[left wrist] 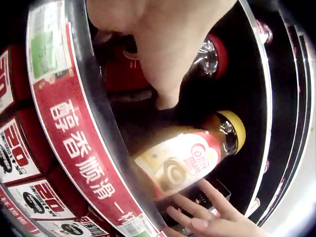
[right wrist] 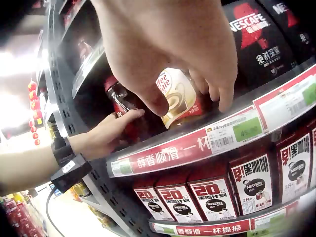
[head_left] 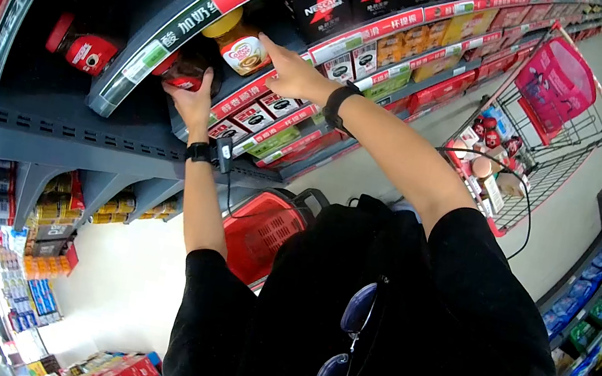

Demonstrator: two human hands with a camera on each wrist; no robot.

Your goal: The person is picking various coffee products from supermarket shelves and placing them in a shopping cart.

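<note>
My left hand (head_left: 193, 102) grips a dark coffee jar (head_left: 186, 75) with a red label on the shelf, thumb across its near side. In the left wrist view the red lid (left wrist: 219, 55) shows past that hand. Beside it is a Coffee-mate creamer jar (head_left: 246, 53) with a yellow lid, leaning in the head view. At its other side is my right hand (head_left: 294, 75), the fingers (left wrist: 217, 197) spread and nearly straight along the jar. From the right wrist, the creamer's label shows between thumb and fingers.
Black Nescafe boxes (head_left: 327, 9) stand right of the creamer. A price-label rail (right wrist: 197, 148) edges the shelf, with more boxes (right wrist: 212, 200) below. Another coffee jar (head_left: 89, 53) stands left behind an upper shelf lip. A red basket (head_left: 261, 233) and a loaded cart (head_left: 531, 147) are nearby.
</note>
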